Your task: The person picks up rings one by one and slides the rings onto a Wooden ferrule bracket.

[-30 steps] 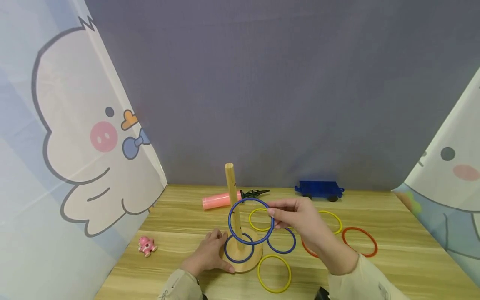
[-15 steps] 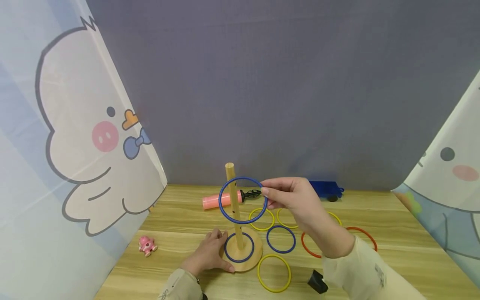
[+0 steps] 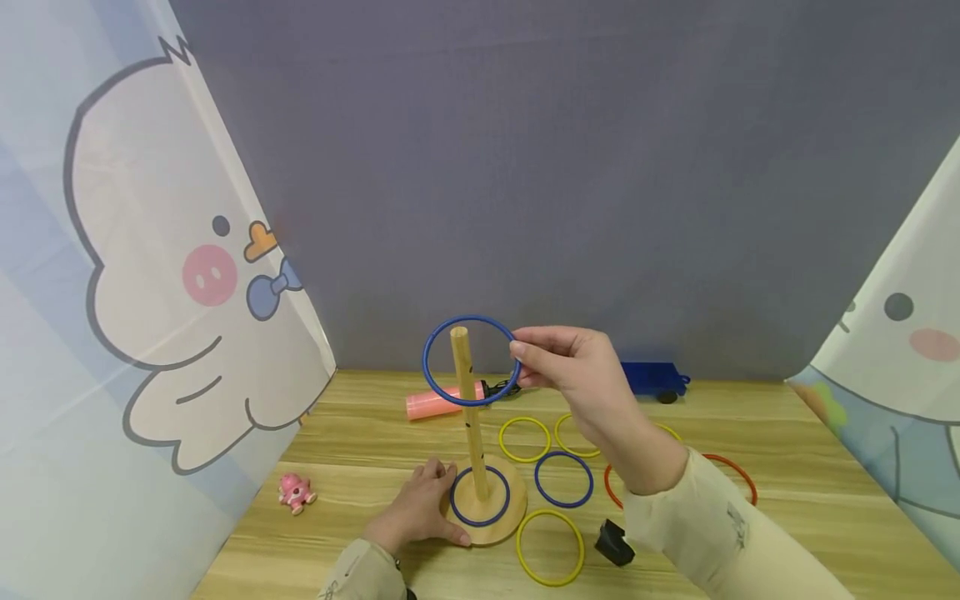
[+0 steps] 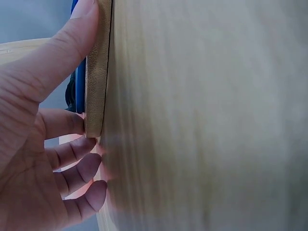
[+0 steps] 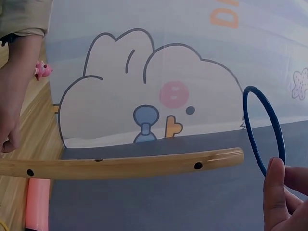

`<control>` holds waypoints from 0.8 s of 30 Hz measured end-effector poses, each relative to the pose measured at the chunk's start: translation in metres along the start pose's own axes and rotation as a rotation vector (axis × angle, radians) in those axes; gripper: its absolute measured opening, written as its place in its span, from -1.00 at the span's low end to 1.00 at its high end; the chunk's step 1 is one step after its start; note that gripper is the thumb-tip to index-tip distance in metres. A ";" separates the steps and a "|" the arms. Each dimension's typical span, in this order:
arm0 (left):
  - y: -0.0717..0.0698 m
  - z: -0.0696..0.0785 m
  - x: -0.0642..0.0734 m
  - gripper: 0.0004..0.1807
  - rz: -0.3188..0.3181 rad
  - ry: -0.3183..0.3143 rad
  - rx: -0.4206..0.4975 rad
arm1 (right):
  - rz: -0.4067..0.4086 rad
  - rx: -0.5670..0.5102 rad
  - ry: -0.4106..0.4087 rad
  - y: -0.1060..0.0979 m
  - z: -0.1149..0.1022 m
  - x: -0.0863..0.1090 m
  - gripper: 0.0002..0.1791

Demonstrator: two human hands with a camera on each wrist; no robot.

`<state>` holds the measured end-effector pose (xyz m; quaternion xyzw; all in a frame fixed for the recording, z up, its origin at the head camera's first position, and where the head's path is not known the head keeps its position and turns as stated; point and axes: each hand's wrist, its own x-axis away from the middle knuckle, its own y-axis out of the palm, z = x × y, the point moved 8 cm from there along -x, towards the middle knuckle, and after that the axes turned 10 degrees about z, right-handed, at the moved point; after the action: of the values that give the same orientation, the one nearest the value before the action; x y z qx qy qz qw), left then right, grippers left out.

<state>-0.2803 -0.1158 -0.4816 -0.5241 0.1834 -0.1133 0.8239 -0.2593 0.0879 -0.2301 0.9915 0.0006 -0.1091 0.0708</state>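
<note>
My right hand pinches a blue ring between thumb and fingers at its right side. In the head view the ring surrounds the top of the wooden post; in the right wrist view the ring stands just past the post's end, apart from it. Low at the left, my left hand grips the edge of the post's round base. Its thumb lies over the base rim and its fingers are bent at the edge. A second blue ring lies on the base around the post.
Yellow rings, another blue ring and red rings lie right of the base. Behind are a pink pump and a blue toy wagon. A pink figurine sits left; a black object is near the right sleeve.
My right hand has risen and moved left with the blue ring, from in front of the post's lower part up to its top. My left hand has stayed at the base.
</note>
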 end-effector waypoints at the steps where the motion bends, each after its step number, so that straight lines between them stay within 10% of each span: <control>1: 0.000 0.000 0.000 0.29 0.001 0.000 -0.003 | 0.009 -0.004 0.001 0.000 0.001 -0.001 -0.71; 24: -0.003 0.002 0.001 0.28 -0.012 0.000 0.002 | 0.080 0.054 0.130 -0.010 0.060 -0.007 -0.70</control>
<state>-0.2785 -0.1158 -0.4781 -0.5245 0.1801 -0.1183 0.8237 -0.2796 0.0896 -0.2877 0.9973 -0.0372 -0.0415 0.0480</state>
